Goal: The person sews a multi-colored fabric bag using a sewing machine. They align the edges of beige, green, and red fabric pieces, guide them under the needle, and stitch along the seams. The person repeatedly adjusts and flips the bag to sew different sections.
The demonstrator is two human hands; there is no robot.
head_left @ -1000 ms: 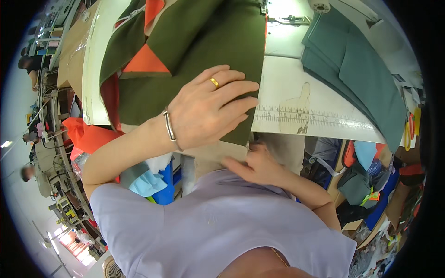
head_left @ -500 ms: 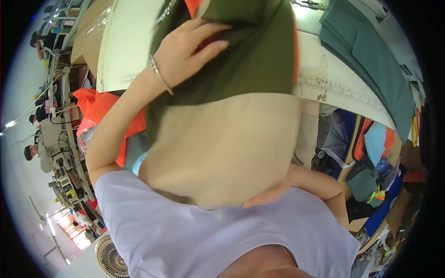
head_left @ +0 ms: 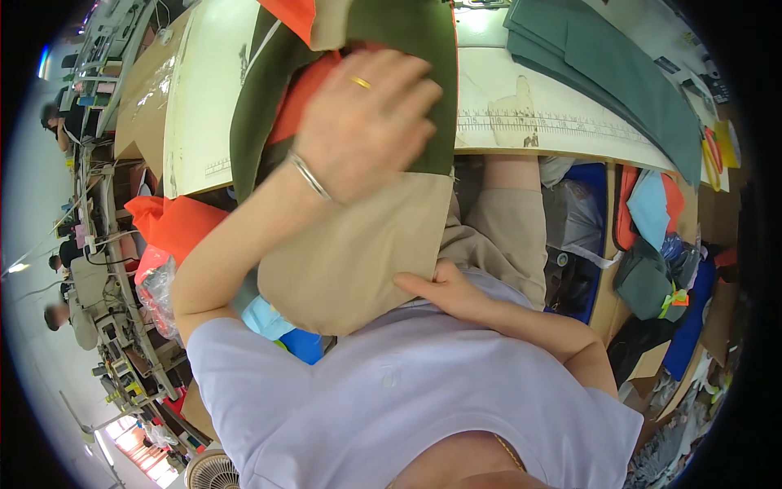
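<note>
My left hand, wearing a gold ring, is blurred over the olive fabric piece with orange-red inner layers, its fingers apart and loosely bent. My right hand pinches the right edge of the beige lower section of that piece, which hangs off the white table over my lap. The upper part of the piece lies on the table.
Folded teal fabric lies at the table's right, near orange-handled scissors. Orange cloth is heaped at left. A blue bin and bags sit below right. Co-workers are at machines far left; a fan stands lower left.
The fabric has been drawn toward me, showing the beige section. My left hand shifted up, then back down slightly; my right hand now shows at the beige edge.
</note>
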